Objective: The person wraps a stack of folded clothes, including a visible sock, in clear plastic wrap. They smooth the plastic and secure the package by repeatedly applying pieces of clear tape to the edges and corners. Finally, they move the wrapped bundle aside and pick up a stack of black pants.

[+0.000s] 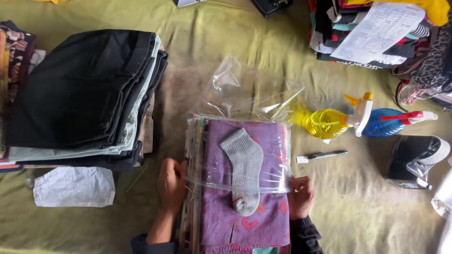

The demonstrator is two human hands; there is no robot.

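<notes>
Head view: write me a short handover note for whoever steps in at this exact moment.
Left hand grips the left edge of the clear plastic bag; right hand grips its right edge.
The bag covers the far half of the folded purple cloth stack; a grey sock lies on top, toe end outside the bag.
Done: bag partway on.
Left: near half uncovered.

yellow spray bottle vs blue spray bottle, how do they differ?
The yellow spray bottle is see-through with a white, yellow-tipped trigger head; the blue spray bottle has a white head with a red trigger. The yellow one lies nearer the clear plastic bag. Both lie on their sides, nozzles rightward.
</notes>
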